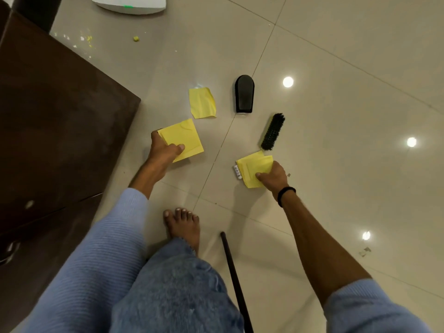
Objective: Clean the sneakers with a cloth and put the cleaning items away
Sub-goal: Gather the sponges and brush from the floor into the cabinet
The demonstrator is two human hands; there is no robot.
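Note:
Three folded yellow cloths are over the tiled floor. My left hand (163, 151) pinches one folded yellow cloth (183, 138) at its left edge, thumb on top. My right hand (272, 176) pinches a second folded cloth (254, 168) by its lower right corner. A third, crumpled yellow cloth (202, 103) lies flat on the floor further off. A black bristle brush (273, 131) lies just beyond the right-hand cloth. A black rounded polish applicator (244, 94) stands beyond the brush. No sneakers are in view.
A dark brown cabinet (55, 116) fills the left side. A small white object (236, 172) lies beside the right-hand cloth. A thin black stick (234, 275) lies by my bare foot (182, 227). A white device (129, 4) sits at the top edge. Yellow crumbs (136, 38) dot the floor.

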